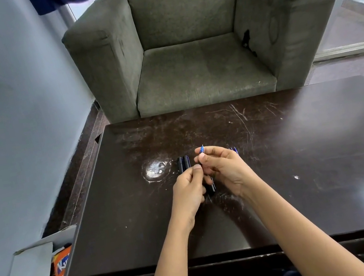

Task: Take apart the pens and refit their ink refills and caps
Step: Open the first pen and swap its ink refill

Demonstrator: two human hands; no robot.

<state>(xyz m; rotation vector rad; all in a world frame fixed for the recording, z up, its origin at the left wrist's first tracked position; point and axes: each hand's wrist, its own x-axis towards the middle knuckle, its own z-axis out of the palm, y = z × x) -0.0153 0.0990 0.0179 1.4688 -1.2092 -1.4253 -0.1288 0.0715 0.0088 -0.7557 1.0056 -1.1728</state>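
Refill (202, 149) pinched between the thumb and forefinger of your right hand (225, 169), blue tip pointing up and away, above the surface (302, 165). Your left hand (189, 192) is curled close beside it, thumb raised; you cannot tell here whether it holds anything. Two black barrels (183, 164) lie side by side just left of the hands, and a third barrel (211, 187) lies between them. Judge the refill light, thin and easily bent, so hold it near the tip and feed it straight. The barrels look stiff, smooth and likely to roll. Only one piece of writing can be read: an orange packet (61, 266) in the open box (30, 274) shows "Ku", the rest hidden. No marking is legible on the pens.
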